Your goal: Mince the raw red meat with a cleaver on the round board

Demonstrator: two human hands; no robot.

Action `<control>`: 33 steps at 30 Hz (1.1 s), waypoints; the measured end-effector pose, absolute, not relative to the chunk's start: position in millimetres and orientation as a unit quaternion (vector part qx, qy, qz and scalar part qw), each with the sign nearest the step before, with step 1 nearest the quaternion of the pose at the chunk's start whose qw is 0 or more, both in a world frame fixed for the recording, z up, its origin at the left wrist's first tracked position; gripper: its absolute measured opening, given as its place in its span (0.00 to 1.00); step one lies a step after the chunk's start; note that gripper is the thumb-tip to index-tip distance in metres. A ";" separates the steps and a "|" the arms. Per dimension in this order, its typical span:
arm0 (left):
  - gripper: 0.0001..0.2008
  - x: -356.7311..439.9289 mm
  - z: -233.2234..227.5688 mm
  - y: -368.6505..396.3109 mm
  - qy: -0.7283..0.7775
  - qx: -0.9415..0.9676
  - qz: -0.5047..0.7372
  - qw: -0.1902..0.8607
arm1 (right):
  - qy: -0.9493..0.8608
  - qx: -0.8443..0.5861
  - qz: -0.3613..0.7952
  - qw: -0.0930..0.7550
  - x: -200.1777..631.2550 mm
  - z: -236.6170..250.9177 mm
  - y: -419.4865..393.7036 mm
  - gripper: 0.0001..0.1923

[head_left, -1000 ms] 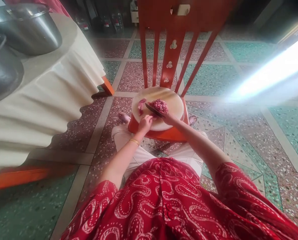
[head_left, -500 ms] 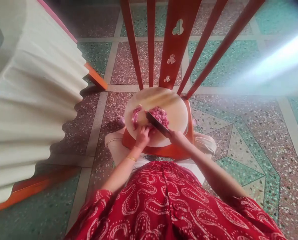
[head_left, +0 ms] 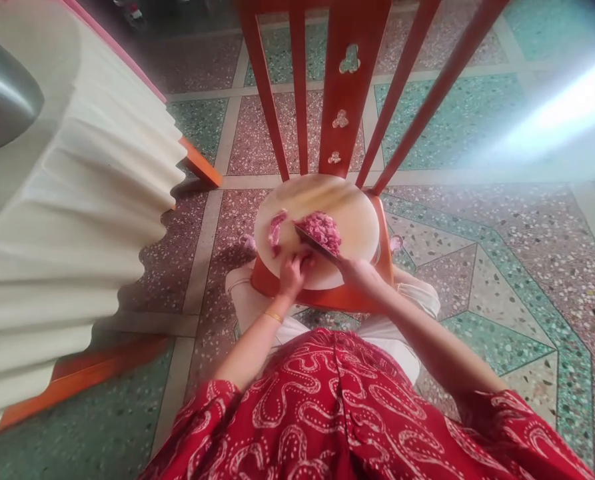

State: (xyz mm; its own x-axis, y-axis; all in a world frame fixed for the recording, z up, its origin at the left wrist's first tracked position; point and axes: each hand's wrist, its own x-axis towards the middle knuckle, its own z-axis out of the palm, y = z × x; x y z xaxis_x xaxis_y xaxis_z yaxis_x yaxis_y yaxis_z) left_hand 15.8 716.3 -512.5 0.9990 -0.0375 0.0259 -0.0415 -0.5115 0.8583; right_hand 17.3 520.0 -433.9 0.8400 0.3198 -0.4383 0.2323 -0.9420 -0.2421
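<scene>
A round, pale cutting board (head_left: 360,213) rests on the seat of a red wooden chair. My right hand (head_left: 358,273) is closed round the handle of a dark-bladed knife (head_left: 317,241), whose blade slants up and left across the board. Beyond the blade lies a heap of chopped raw meat (head_left: 323,227). My left hand (head_left: 292,275) is at the board's near edge with fingers bent, pinching a small piece of meat close to the blade; the fingers hide most of it. An uncut strip of meat (head_left: 276,233) lies apart on the board's left side.
The red chair's slatted back (head_left: 344,93) rises just beyond the board. To the left stands a table draped with a cream pleated cloth (head_left: 97,200), with a grey metallic object (head_left: 7,93) on top. Speckled tile floor (head_left: 427,140) surrounds the chair.
The view has shifted slightly, so board and chair appear a little further right. The knife blade looks tilted more edge-on beside the heap. Both hands remain in about the same places on the board.
</scene>
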 end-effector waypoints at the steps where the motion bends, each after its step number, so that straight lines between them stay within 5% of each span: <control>1: 0.11 15.5 -514.2 716.8 -0.023 0.868 0.002 0.496 | -0.139 -0.957 0.238 0.087 16.7 -434.8 520.2 0.21; 22: 0.13 -15.5 -520.7 667.1 -0.046 0.915 0.066 0.395 | -0.112 -0.952 0.245 0.144 28.3 -455.1 453.7 0.12; 33: 0.13 -8.9 -518.2 673.2 -0.134 0.925 0.089 0.345 | -0.133 -0.949 0.281 0.048 7.3 -429.6 469.7 0.18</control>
